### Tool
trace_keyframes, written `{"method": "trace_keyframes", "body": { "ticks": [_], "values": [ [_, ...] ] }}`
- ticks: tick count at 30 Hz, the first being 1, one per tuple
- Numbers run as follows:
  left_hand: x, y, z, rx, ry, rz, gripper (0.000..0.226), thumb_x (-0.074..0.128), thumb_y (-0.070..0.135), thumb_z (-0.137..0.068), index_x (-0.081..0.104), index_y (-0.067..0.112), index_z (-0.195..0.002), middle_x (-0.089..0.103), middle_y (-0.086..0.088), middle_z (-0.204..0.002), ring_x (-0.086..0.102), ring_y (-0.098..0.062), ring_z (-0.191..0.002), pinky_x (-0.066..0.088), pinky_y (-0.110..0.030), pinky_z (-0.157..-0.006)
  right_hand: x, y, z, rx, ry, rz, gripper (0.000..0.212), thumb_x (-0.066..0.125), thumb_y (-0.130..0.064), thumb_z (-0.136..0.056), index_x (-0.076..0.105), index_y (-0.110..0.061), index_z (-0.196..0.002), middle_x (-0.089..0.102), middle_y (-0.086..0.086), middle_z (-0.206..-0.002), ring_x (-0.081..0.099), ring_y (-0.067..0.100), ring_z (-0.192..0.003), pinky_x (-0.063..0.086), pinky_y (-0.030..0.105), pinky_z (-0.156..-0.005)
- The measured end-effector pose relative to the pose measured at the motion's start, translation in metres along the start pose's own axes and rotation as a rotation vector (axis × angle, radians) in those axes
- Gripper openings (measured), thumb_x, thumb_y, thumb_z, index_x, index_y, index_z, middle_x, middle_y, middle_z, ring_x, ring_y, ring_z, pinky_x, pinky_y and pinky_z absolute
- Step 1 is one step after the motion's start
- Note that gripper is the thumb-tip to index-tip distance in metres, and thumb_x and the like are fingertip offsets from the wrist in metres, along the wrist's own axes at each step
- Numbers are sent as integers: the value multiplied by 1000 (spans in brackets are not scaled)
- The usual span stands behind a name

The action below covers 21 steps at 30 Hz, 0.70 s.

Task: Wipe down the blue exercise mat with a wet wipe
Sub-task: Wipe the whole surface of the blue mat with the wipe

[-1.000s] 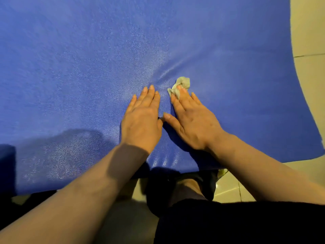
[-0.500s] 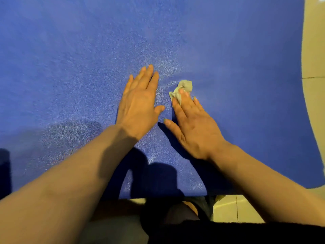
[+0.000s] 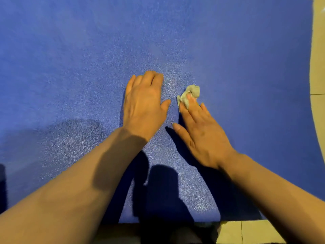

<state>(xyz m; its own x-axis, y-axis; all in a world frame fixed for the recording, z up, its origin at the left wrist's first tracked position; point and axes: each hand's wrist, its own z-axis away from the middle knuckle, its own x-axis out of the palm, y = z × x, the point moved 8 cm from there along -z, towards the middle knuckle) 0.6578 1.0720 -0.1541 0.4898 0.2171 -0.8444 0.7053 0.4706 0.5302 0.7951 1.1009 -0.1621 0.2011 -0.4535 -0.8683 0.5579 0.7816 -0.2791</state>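
Both hands have slid further up the mat since the earlier frames, and more of it now lies between them and its near edge.

From the head camera I see the blue exercise mat (image 3: 246,59) filling nearly the whole view, with pale floor tiles (image 3: 318,67) showing along its right side and at the lower right corner. My right hand (image 3: 202,132) lies low over the mat with fingers straight, the tips pressing a crumpled grey wet wipe (image 3: 190,94) down onto the surface. My left hand (image 3: 144,106) rests flat just beside it, fingers together and extended, gripping nothing, seemingly bracing the mat.

My worry: the wipe is balled up small, pinned only under the fingertips, so I judge it could roll out from under them on a hard push, or cover just a narrow strip per pass. If the left hand lifts, the mat may ripple or creep on the smooth tiles
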Motion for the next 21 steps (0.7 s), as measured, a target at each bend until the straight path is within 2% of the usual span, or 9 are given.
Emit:
{"method": "trace_keyframes", "body": {
  "ticks": [3,5,8,12,16,18,21],
  "values": [
    [9,-3,-2,-30,-23,-18,70,68,30,-88,37,9,-147,34,-7,-153,30,-24,-141,9,-42,-121,-14,12,-36,14,34,-3,81,4,-60,-91,8,-10,-155,5,8,-163,-1,18,-150,-6,29,-119],
    [13,-3,2,-25,-23,-31,72,67,29,-89,33,10,-149,29,-6,-157,26,-23,-144,3,-41,-121,-26,23,-67,35,59,27,78,9,-58,-94,6,-8,-154,3,9,-163,-2,20,-150,-5,32,-119],
    [15,-5,3,-23,-19,-59,72,67,31,-89,33,10,-149,30,-6,-157,29,-24,-142,3,-42,-120,-37,31,-96,36,66,29,67,22,-48,-103,4,-8,-154,0,10,-163,-4,20,-150,-3,35,-121],
    [14,-4,5,-8,0,-56,71,71,29,-86,40,8,-146,38,-9,-152,38,-27,-135,9,-44,-118,-27,18,-56,-15,121,80,76,13,-56,-97,9,-6,-154,5,12,-162,-1,22,-150,-3,32,-121],
    [12,-4,-1,-16,43,-20,67,75,27,-81,49,3,-138,48,-14,-142,45,-32,-129,20,-51,-116,-15,14,-36,-29,80,70,77,10,-58,-97,9,-8,-155,6,9,-162,-2,18,-150,-2,32,-121],
    [11,-4,-9,-14,31,-18,63,71,25,-85,47,4,-139,44,-14,-146,41,-30,-134,17,-51,-118,-21,21,-56,-36,89,100,78,9,-59,-96,10,-8,-155,7,10,-162,1,20,-150,-1,32,-121],
    [12,0,-32,29,-37,-24,64,62,26,-92,35,9,-148,26,-9,-158,23,-21,-146,4,-44,-121,-44,36,-108,-17,137,135,80,9,-58,-94,10,-5,-154,8,12,-162,2,23,-150,1,36,-122]
  ]
}}
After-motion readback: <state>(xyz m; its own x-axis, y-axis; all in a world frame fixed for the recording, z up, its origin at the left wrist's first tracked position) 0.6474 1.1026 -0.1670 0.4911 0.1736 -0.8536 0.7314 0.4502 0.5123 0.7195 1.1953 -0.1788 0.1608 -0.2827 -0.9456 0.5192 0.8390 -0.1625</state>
